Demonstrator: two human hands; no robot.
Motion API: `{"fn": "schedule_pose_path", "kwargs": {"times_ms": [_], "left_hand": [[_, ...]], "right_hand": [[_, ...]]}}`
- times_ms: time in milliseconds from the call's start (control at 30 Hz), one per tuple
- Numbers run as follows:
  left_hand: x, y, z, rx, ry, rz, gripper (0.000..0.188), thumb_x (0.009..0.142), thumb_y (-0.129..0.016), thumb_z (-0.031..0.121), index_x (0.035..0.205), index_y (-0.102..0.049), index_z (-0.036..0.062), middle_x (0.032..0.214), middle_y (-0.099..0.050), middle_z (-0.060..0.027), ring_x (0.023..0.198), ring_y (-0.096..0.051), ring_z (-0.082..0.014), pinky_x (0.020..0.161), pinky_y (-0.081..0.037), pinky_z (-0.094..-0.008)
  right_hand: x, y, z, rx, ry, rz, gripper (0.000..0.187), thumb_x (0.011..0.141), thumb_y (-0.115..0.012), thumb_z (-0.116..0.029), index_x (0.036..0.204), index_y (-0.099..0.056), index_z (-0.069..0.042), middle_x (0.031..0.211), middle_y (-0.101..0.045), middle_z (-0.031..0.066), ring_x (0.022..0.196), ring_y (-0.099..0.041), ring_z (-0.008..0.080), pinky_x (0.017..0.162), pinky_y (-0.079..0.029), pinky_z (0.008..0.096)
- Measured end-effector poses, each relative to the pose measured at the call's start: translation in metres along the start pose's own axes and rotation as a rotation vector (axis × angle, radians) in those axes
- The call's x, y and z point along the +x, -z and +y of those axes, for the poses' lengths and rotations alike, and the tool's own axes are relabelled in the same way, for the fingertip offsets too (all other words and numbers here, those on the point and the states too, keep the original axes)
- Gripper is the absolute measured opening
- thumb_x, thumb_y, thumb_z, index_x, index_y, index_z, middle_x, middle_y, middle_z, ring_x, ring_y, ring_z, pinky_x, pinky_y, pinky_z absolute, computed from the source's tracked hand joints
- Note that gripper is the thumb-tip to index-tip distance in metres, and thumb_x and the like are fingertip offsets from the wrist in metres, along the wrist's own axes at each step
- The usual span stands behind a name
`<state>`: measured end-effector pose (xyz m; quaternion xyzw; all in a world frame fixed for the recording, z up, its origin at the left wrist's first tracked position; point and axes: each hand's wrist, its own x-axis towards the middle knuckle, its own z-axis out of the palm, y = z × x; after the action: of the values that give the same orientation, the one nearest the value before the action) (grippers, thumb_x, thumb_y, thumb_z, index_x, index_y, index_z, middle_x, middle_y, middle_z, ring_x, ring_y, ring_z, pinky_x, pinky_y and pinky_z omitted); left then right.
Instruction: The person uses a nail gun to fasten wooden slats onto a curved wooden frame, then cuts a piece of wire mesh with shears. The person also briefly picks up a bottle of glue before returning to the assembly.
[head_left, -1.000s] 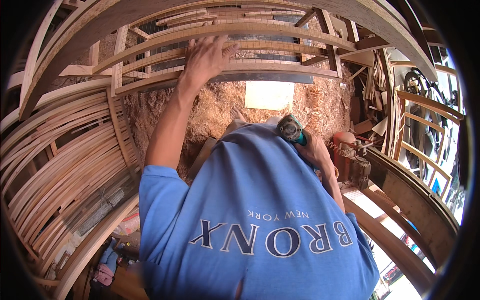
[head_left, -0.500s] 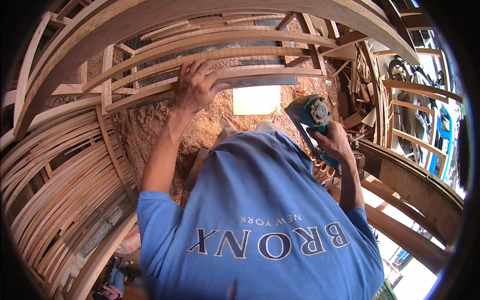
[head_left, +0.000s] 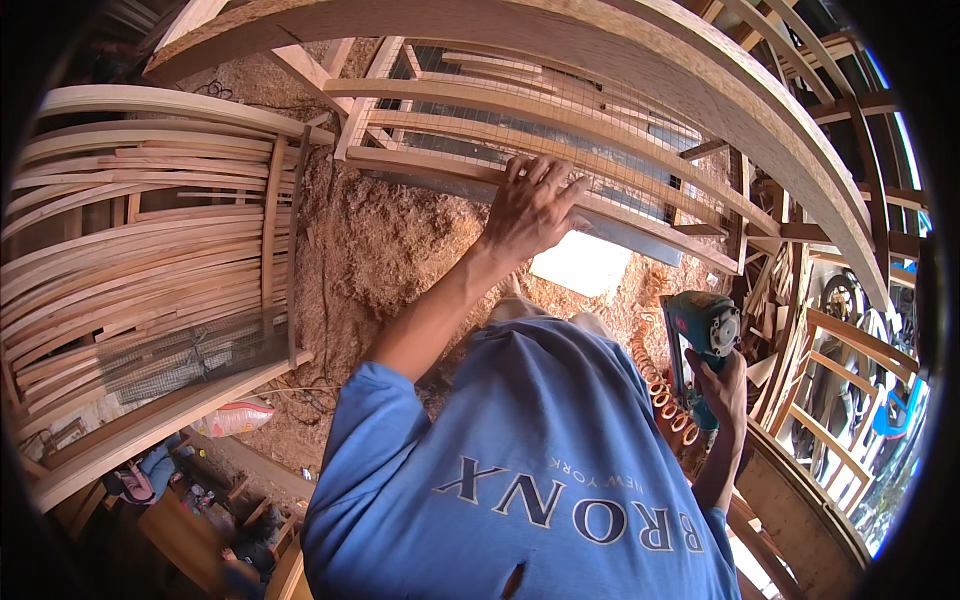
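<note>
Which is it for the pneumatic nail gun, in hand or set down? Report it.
In hand: the right hand is closed around the teal pneumatic nail gun, beside the coiled orange air hose.

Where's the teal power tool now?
In the head view, the teal power tool is right of centre, held in the right hand, beside the coiled orange hose.

one left hand (head_left: pixel 535 208) at the near edge of one frame (head_left: pixel 480 96); one right hand (head_left: pixel 724 382) around one nail gun (head_left: pixel 698 322). one hose (head_left: pixel 660 392). one bright sheet (head_left: pixel 582 263), just beside the frame's near edge. one shirt (head_left: pixel 500 420). one sack (head_left: pixel 235 418). one wheel (head_left: pixel 840 296). slats (head_left: pixel 160 225), well over a dozen, overlapping too much for an exact count.
</note>
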<state>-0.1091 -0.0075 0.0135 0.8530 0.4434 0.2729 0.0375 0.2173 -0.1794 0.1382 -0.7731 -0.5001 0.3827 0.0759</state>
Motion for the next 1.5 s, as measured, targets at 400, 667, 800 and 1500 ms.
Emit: {"fn": "schedule_pose_path", "kwargs": {"times_ms": [400,667,800,1500], "left_hand": [[-0.034,0.044,-0.071,0.069,0.131,-0.027,0.047,0.082,-0.076,0.041,0.119,-0.068,0.0138,0.127,-0.06,-0.0066,0.118,-0.055,-0.0236,0.106,-0.036,-0.049],[-0.038,0.071,-0.098,0.128,0.173,-0.128,0.056,0.08,-0.075,0.048,0.128,-0.066,0.0205,0.132,-0.058,-0.0061,0.125,-0.049,-0.0236,0.109,-0.03,-0.0535],[-0.032,0.074,-0.097,0.173,0.167,-0.19,0.055,0.078,-0.076,0.046,0.128,-0.065,0.0232,0.129,-0.059,-0.0063,0.125,-0.05,-0.0253,0.11,-0.029,-0.0521],[-0.031,0.069,-0.115,0.068,0.0,-0.106,0.036,0.077,-0.08,0.039,0.105,-0.075,0.0167,0.111,-0.065,-0.0077,0.107,-0.058,-0.0232,0.096,-0.035,-0.0488]], "right_hand": [[-0.001,-0.027,0.003,-0.029,0.039,0.007,0.042,0.076,-0.076,-0.029,0.09,-0.062,0.008,0.079,-0.066,0.0213,0.069,-0.062,0.0312,0.069,-0.048,0.041],[0.005,-0.038,-0.003,-0.053,0.066,-0.014,0.047,0.076,-0.076,-0.036,0.088,-0.063,0.007,0.076,-0.065,0.0221,0.069,-0.063,0.0323,0.068,-0.048,0.0431],[0.004,-0.043,-0.011,-0.058,0.093,-0.038,0.051,0.076,-0.077,-0.039,0.089,-0.063,0.009,0.076,-0.065,0.024,0.07,-0.064,0.0318,0.068,-0.048,0.0427],[0.0,-0.055,-0.024,-0.108,0.068,-0.093,0.047,0.077,-0.079,-0.035,0.087,-0.062,0.008,0.075,-0.064,0.0212,0.068,-0.06,0.0308,0.068,-0.046,0.0424]]}}
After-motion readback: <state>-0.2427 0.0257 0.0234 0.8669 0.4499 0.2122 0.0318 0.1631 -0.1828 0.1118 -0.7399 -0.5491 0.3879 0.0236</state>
